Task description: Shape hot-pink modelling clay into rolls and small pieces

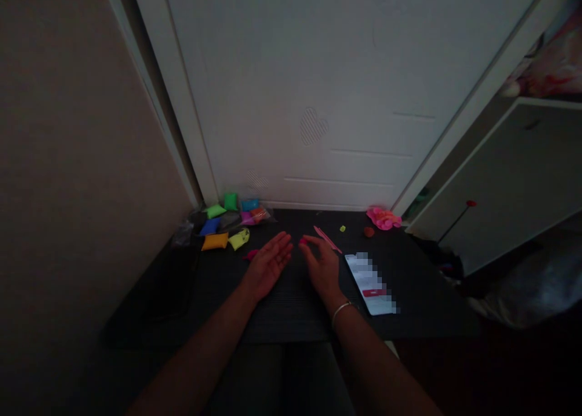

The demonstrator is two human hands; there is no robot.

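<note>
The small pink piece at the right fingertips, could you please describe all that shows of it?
The small pink piece is vivid pink, perhaps soft modelling clay, though it is too small and dim to be sure. No separate parts show. It is pinched in the grip of the right hand, which partly hides it, so its full shape cannot be told. It shows against the dark tabletop, apart from the left hand.

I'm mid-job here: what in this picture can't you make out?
All in the head view:
- Pink bit: full shape hidden by the right hand pinching it.
- Magenta thing: partly hidden behind the left hand.
- Phone: screen text unreadable, blocked by pixelation.
- Yellow-green bit: too small and dim to identify.
</note>
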